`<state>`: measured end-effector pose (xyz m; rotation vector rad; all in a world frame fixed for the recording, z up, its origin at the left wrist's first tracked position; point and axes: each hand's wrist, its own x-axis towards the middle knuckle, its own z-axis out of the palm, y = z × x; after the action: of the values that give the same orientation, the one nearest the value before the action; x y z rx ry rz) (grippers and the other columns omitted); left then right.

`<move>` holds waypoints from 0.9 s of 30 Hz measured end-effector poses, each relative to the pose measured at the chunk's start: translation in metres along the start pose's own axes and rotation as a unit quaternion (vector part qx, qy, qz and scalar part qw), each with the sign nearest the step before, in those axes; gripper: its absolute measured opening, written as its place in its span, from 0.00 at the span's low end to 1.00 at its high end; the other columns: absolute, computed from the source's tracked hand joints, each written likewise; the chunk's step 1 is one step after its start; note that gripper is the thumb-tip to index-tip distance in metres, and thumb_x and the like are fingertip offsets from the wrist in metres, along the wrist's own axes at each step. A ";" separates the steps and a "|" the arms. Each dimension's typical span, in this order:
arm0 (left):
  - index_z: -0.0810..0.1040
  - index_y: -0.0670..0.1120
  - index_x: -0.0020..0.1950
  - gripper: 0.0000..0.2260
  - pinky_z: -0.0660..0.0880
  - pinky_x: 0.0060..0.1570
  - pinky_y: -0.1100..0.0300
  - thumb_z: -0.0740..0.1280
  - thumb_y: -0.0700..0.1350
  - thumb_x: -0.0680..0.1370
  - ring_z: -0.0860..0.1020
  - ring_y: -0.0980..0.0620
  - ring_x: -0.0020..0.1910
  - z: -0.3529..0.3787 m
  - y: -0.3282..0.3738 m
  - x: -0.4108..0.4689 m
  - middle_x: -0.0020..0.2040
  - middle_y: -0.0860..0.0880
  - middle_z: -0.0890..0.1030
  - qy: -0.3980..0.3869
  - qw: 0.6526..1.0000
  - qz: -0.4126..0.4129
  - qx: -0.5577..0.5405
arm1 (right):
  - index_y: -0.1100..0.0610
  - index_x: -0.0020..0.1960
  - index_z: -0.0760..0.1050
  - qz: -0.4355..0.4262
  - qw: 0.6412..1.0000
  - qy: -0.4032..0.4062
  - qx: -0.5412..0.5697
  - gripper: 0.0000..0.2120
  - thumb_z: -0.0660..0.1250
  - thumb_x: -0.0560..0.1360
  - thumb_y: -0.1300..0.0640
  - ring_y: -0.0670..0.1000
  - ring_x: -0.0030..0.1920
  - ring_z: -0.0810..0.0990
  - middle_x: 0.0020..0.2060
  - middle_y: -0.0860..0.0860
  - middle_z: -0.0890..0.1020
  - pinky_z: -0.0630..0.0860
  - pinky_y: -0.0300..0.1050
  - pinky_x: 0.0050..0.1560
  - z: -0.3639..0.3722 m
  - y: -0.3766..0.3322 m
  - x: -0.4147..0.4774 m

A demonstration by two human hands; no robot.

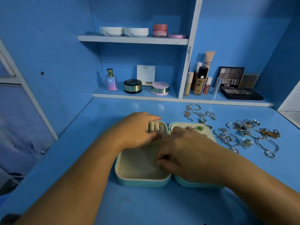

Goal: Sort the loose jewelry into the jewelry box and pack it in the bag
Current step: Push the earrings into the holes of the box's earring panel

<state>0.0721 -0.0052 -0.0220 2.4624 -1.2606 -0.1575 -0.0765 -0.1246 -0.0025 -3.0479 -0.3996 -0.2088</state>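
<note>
Over the left half of the open jewelry box (142, 180), my right hand (186, 153) reaches across the hinge. Its fingers (162, 161) are curled down into the cream tray, but the blur keeps me from telling whether they pinch anything. My left hand (134, 129) rests on the far left corner of the box. Its fingers lie fairly straight over the far wall and its thumb lies along the near side of the ring rolls (155, 126), holding nothing. The box lies flat on the blue desk (146, 205), both halves up. A green-stoned piece (199, 128) sits at the far end of the right half, just beyond my right knuckles. To the right of the box, the loose jewelry (246, 135) is spread over the desk, chains, bangles and rings tangled together. Farther back, a perfume bottle (111, 80) and an eyeshadow palette (230, 77) stand on the low shelf.
</note>
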 end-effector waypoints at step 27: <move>0.80 0.62 0.57 0.18 0.74 0.54 0.51 0.59 0.66 0.73 0.73 0.60 0.54 0.017 0.019 -0.003 0.51 0.64 0.76 0.075 0.990 0.118 -0.033 | 0.49 0.42 0.78 0.270 0.920 0.115 0.260 0.05 0.67 0.76 0.52 0.41 0.27 0.73 0.34 0.47 0.80 0.67 0.29 0.27 -0.008 0.072 -0.023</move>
<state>0.0516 -0.0176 -0.0312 2.2023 -1.4428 0.0470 -0.0801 -0.2008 -0.0011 -2.4440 0.3505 -0.3542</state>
